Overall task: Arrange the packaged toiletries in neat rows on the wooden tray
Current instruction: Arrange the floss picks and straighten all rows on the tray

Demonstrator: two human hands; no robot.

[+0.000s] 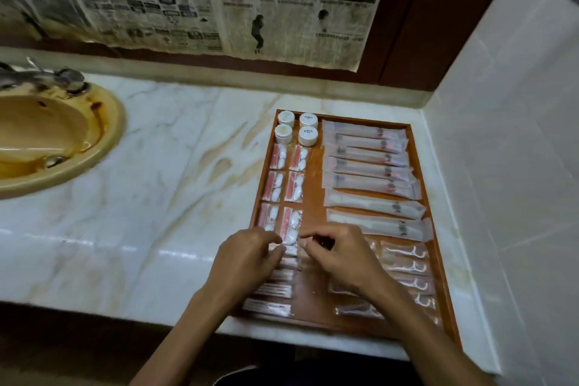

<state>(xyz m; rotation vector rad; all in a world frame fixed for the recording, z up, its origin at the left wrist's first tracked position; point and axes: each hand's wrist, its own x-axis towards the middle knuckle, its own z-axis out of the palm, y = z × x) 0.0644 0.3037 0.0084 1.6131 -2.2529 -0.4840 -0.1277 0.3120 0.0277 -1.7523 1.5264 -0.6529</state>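
Nearest the viewer, two bare forearms are extended over the near end of a wooden tray (418, 172), which is set on a marble counter (163, 197) and pushed close to the tiled wall (507, 166) on the right, probably so that it stays square and out of the way.

The left hand (247, 263) is laid over a near-left column of slim clear packets (269, 307), its fingertips curled onto one small packet (289, 249); the right hand (338, 255) is brought to the same packet from the other side, fingers bent as if pinching its edge; the packet seems to be grasped between both hands so that it can be squared with its row, though the exact grip is blurred.

Under and beside the right wrist, floss-pick packets (407, 263) are stacked in a near-right column.

Farther up the tray, cotton-pad packets (283, 185) are lined in two columns on the left; long toothbrush sleeves (369, 172) are laid crosswise in a ladder on the right, each touching or slightly overlapping the next.

At the far-left corner, four small white jars (297, 128) are grouped in a square.

The tray is judged nearly filled; only fine straightening appears left.

Beyond, a yellow basin (103, 138) with a tap (40, 77) is sunk in the counter at left; newspaper (188, 0) is hung on the back wall.
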